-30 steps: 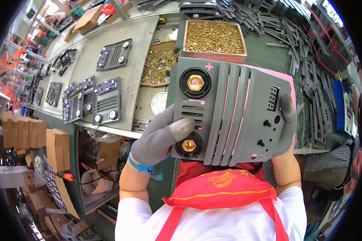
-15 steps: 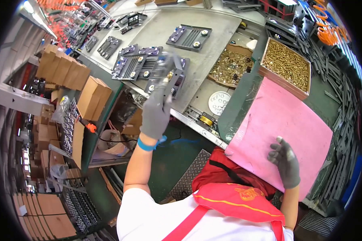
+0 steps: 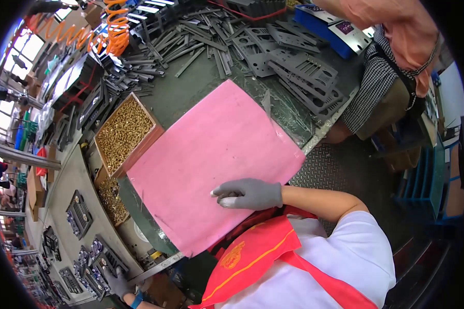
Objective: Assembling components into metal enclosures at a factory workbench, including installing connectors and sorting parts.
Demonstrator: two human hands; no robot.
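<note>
My left hand, in a grey glove with a blue wristband, is at the lower left beside a group of dark slotted plates with small shiny round fittings. Its fingers are at the near edge of one slotted plate and appear closed on it; their far side is hidden. In the middle, my right hand, also gloved in grey, hovers over or rests on the pink mat. Its fingers are loosely bent and apart, with nothing visible in them.
A box of small brass-coloured parts stands left of the mat, with a tray of loose fittings below. Dark metal strips and cut-out plates lie at the back. Another person's arm is at the upper right.
The view has swung to the right, bringing the person at the upper right into sight. My left hand, raised and blurred before, is now down at the plates. The right stays by the mat.
</note>
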